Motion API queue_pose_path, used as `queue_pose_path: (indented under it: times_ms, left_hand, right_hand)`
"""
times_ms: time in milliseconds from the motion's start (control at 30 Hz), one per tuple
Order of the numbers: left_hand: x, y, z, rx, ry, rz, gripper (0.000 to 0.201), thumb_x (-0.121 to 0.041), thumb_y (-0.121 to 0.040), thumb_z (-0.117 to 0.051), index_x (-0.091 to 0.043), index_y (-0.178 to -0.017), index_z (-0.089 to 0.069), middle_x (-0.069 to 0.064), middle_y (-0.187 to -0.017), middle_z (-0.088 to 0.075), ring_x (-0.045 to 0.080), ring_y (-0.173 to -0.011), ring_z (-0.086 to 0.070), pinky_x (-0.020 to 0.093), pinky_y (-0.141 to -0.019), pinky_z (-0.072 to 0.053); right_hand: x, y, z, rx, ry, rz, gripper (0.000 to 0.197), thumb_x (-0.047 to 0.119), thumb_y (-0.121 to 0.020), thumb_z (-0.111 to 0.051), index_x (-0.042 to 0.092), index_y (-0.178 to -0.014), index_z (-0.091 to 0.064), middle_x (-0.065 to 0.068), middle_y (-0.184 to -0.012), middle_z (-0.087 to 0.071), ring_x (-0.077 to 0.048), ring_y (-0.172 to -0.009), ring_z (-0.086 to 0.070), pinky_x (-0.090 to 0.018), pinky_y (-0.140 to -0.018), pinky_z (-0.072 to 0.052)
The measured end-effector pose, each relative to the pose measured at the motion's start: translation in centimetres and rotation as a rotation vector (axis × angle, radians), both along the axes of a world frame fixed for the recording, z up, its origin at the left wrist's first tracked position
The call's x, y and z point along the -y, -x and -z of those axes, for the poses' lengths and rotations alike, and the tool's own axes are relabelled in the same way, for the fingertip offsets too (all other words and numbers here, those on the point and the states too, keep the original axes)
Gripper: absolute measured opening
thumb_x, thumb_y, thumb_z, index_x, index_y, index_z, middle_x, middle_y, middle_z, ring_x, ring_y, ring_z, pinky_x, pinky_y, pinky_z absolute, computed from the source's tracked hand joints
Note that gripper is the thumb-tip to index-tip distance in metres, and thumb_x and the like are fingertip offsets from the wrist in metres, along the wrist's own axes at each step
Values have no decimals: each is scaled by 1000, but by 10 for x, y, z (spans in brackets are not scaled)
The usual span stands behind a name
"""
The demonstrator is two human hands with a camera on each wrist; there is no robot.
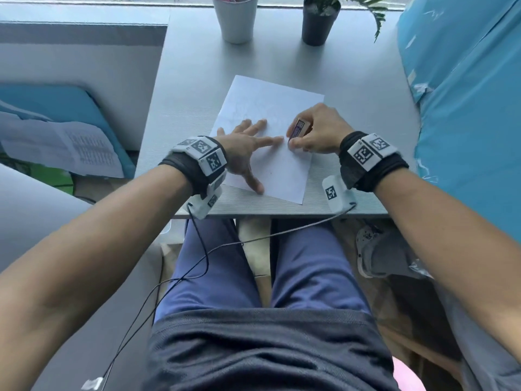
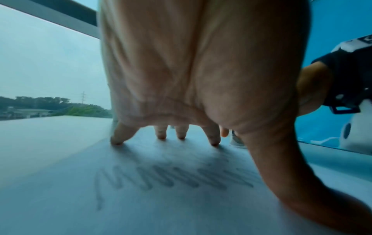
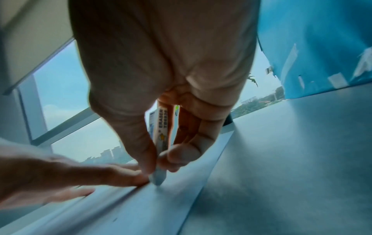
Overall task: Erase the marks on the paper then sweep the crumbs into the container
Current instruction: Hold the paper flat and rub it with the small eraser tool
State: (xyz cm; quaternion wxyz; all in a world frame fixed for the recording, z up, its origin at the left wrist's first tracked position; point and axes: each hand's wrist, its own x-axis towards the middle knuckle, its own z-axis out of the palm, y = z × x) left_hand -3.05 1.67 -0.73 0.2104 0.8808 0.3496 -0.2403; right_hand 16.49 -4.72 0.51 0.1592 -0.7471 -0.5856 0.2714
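Observation:
A white sheet of paper lies tilted on the grey desk. My left hand lies flat on its left part with fingers spread and straight, pressing it down. In the left wrist view a pencil scribble shows on the paper under the palm. My right hand pinches an eraser in a printed sleeve, its white tip touching the paper just beside the left index fingertip.
A white cup with pink items and a dark pot with a plant stand at the desk's far edge. A blue covered object borders the desk on the right. Printed sheets lie off to the left.

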Motion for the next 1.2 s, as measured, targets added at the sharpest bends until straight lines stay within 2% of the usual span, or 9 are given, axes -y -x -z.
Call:
queue_pose_path:
  times_ms: [233, 367, 467, 533, 633, 767, 933, 1100, 1200]
  left_hand:
    - [-5, 1, 3, -23, 41, 32, 136, -72, -52, -83, -54, -152, 7, -11, -159, 33, 22, -147, 31, 73, -111, 9]
    - [-5, 2, 4, -17, 40, 36, 133, -71, -52, -83, -57, -150, 7, -11, -160, 33, 23, -146, 31, 74, -110, 9]
    - [-7, 2, 5, -22, 38, 45, 135, -73, -51, -82, -56, -150, 8, -11, -159, 34, 23, -146, 32, 75, -110, 9]
    - [-8, 2, 6, -25, 25, 54, 135, -74, -51, -81, -57, -150, 9, -11, -159, 35, 23, -146, 32, 76, -109, 8]
    - [-8, 1, 7, -18, 23, 35, 134, -75, -51, -81, -59, -149, 9, -11, -159, 33, 24, -147, 31, 76, -109, 7]
    - [-8, 1, 7, -16, 18, 32, 136, -77, -48, -80, -59, -148, 10, -10, -159, 34, 24, -147, 31, 76, -109, 7]
    - [-8, 0, 8, -13, 21, 12, 135, -76, -49, -81, -61, -148, 9, -11, -160, 33, 24, -147, 31, 75, -108, 8]
    - [-8, -1, 8, -17, 22, 18, 136, -78, -48, -80, -60, -148, 11, -10, -158, 35, 24, -146, 33, 76, -108, 8]
    - [-8, 0, 8, -17, 28, 10, 134, -76, -49, -81, -60, -148, 9, -11, -159, 34, 24, -146, 32, 76, -108, 8]
  right_hand:
    - [19, 36, 6, -70, 93, -288, 12, 24, -70, -81, 23, -81, -78, 12, -64, -69, 6, -54, -61, -18, -57, -53]
    - [0, 4, 2, -81, -26, 0, 16, 20, -67, -81, 20, -84, -79, 9, -62, -68, 2, -52, -58, -24, -63, -56]
    - [18, 28, 3, -72, 62, -241, 13, 21, -71, -80, 22, -85, -79, 16, -65, -67, 6, -57, -60, -8, -58, -49]
    - [23, 30, 3, -88, 96, -278, 16, 24, -70, -82, 20, -85, -79, 8, -68, -71, 1, -57, -63, -21, -61, -55]
    - [4, 6, 2, -87, 9, -12, 20, 25, -66, -82, 18, -84, -79, -1, -71, -73, -5, -58, -61, -37, -67, -60]
    - [26, 35, 2, -114, 95, -275, 11, 19, -71, -80, 21, -82, -78, 29, -59, -64, 9, -52, -59, -17, -56, -51]
    - [1, 5, 1, -92, -13, 20, 19, 25, -64, -82, 18, -81, -78, 1, -63, -70, -6, -52, -59, -35, -62, -58]
    - [29, 37, 1, -102, 111, -316, 11, 21, -71, -81, 20, -82, -78, 20, -56, -65, 7, -54, -60, -16, -57, -51]
    - [0, 9, -1, -83, 0, -16, 22, 26, -66, -81, 17, -85, -78, 2, -66, -71, -7, -58, -62, -32, -65, -59]
